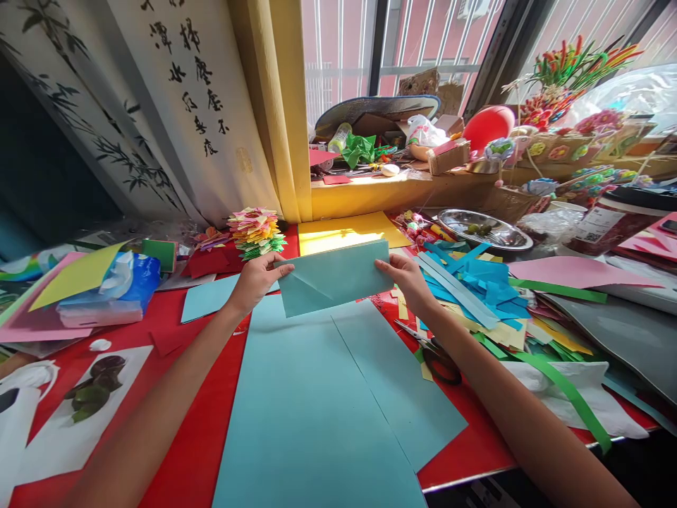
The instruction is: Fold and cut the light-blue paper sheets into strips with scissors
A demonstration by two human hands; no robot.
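Observation:
A light blue sheet of paper (pixel 338 279), long and folded-looking, is held up between both hands. My left hand (pixel 259 279) pinches its left end, thumb in front. At its right end my right hand (pixel 405 275) grips the upper corner the same way. A diagonal crease shows on the paper's left part. Beneath it, larger light blue sheets (pixel 307 409) lie overlapping on the red tabletop. Scissors (pixel 436 356) with dark handles rest under my right forearm, blades pointing up and left. Another light blue piece (pixel 211 300) lies left of my left hand.
Blue paper strips (pixel 476 282) and green scraps pile up on the right. A metal dish (pixel 484 229) and a lidded cup (pixel 603 219) stand behind them. On the left are a tissue pack (pixel 113 289) and a stack of folded colored papers (pixel 257 233). The windowsill is cluttered.

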